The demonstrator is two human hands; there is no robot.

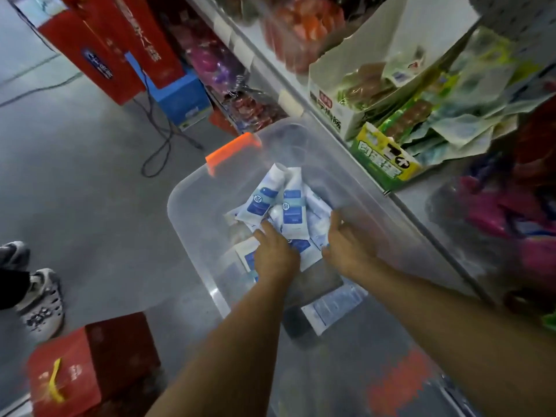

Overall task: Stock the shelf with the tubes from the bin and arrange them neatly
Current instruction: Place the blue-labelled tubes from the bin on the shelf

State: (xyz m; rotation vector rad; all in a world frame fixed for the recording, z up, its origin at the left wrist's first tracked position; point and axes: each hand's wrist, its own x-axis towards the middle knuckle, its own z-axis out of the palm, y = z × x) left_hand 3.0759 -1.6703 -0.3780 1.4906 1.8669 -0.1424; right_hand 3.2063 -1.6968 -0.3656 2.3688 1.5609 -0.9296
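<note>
Both arms are down inside the clear plastic storage bin point(192, 224), which sits on the grey floor point(90, 191) tight against the front edge of the white shop shelf point(304, 94). The white-and-blue plastic tubes point(291, 206) are heaped in the bin's far half, overlapping at loose angles, and one more flat white pack point(331, 305) lies apart towards the bin's near right side.

The left hand point(275, 254) is pressed down on the left side of the heap, back of the hand up. Its fingertips are buried among the tubes, so I cannot tell whether it grips anything. The right hand point(346, 245) comes in from the other side, thumb laid over the top of a tube and the hand cupped round the right edge of the bundle: that one is grasping. The tubes sit squeezed between the two hands.

An orange latch point(234, 149) clips the bin's far edge. On the shelf above the bin's right wall stand a white cardboard display box of snack packets point(328, 115) and, just beside it, a green-and-yellow carton point(385, 161). On the floor, a red gift box with a yellow handle point(90, 365) sits near the bin's near left corner, and another person's grey shoes point(39, 296) stand well apart to the left. Motion blur softens the whole view.
</note>
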